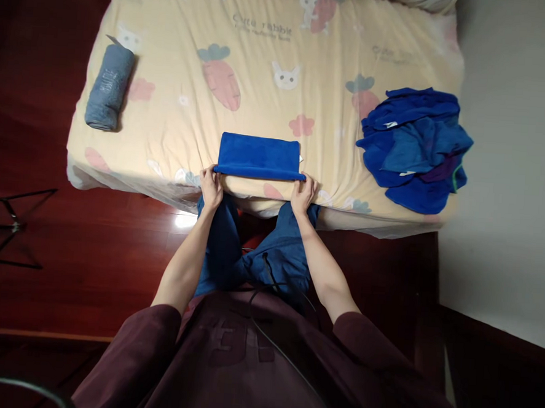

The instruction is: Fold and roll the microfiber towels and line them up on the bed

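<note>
Now, the left hand and right hand each pinch a near corner of the blue cloth (matched tension should keep that edge straight), near the bed's front; the crumpled pile sits right, the grey roll farther, left.

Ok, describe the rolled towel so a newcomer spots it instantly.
Find the pale yellow carrot-print cover. Near its left edge lies the rolled towel. It's grey with pale lettering, unlike the blue cloth at front and the crumpled blue pile at right.
</note>
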{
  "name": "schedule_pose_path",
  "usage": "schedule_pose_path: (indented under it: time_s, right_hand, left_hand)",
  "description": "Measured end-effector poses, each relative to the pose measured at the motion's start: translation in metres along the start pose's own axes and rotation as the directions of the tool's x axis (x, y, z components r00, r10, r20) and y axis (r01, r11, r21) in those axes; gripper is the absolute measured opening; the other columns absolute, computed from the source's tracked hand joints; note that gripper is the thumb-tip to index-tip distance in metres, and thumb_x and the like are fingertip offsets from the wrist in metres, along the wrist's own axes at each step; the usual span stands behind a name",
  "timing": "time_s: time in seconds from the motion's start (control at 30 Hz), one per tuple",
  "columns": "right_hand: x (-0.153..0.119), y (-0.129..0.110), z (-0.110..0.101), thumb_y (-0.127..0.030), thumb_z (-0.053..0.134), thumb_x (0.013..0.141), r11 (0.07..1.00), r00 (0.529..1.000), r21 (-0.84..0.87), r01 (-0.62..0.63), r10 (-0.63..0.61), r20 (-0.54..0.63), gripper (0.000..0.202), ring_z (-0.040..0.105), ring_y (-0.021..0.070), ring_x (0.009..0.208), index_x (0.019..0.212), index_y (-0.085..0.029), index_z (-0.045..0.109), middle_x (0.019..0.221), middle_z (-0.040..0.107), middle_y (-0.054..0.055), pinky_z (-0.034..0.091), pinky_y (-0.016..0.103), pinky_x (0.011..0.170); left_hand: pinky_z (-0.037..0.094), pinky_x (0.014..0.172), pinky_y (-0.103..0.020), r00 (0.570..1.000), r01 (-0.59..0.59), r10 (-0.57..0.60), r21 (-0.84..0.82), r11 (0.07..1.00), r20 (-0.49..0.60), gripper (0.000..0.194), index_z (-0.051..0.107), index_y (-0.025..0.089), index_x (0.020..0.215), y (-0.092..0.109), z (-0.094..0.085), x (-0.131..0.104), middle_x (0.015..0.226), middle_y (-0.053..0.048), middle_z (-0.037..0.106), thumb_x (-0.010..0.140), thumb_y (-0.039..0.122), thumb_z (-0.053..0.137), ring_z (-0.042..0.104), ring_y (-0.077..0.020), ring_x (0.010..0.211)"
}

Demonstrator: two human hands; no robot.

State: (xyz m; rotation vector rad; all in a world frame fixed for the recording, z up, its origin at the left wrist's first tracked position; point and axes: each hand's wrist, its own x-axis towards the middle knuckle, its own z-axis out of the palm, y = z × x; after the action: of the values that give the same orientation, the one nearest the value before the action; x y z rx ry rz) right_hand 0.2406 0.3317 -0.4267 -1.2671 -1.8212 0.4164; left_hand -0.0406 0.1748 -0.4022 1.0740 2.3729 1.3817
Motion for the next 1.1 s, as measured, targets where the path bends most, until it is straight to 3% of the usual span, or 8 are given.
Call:
schedule_pose_path:
  time_s: [0.27, 0.67, 1.1]
  right_hand:
    - [-0.0001, 0.0013, 0.0035, -0.052, 0.042, 0.106, 0.997, 0.997, 0.008, -0.073, 0.073, 0.016, 0.049, 0.065, 0.0256, 0.107, 0.13, -0.016, 0.065, 0.108, 0.068, 0.014, 0.051, 0.046, 0.104]
    - [0.0, -0.003, 0.003, -0.047, 0.038, 0.107, 0.997, 0.997, 0.0, -0.076, 0.076, 0.011, 0.046, 0.066, 0.0254, 0.115, 0.127, -0.017, 0.067, 0.115, 0.068, 0.016, 0.053, 0.044, 0.103]
    - [-0.001, -0.0003, 0.0071, -0.054, 0.038, 0.107, 0.98, 0.985, 0.107, -0.169, 0.166, 0.036, 0.045, 0.074, 0.0234, 0.106, 0.121, -0.017, 0.06, 0.107, 0.073, 0.014, 0.059, 0.04, 0.095]
  left_hand:
    - [0.041, 0.112, -0.051, 0.996, 0.055, -0.05, 0.075, 0.996, -0.07, 0.043, 0.062, 0.02, 0.13, -0.0007, 0.0022, 0.0008, 0.115, -0.015, 0.058, 0.107, 0.045, 0.035, 0.055, -0.0298, 0.121]
    - [0.041, 0.111, -0.052, 0.989, 0.081, -0.068, 0.093, 0.992, -0.133, 0.052, 0.063, 0.019, 0.129, -0.0011, 0.0046, 0.0011, 0.109, -0.015, 0.059, 0.108, 0.052, 0.027, 0.056, -0.0308, 0.118]
    - [0.041, 0.11, -0.048, 0.982, 0.103, -0.084, 0.108, 0.989, -0.168, 0.04, 0.057, 0.018, 0.132, 0.0022, 0.0038, 0.0008, 0.11, -0.014, 0.061, 0.108, 0.041, 0.034, 0.057, -0.0289, 0.119]
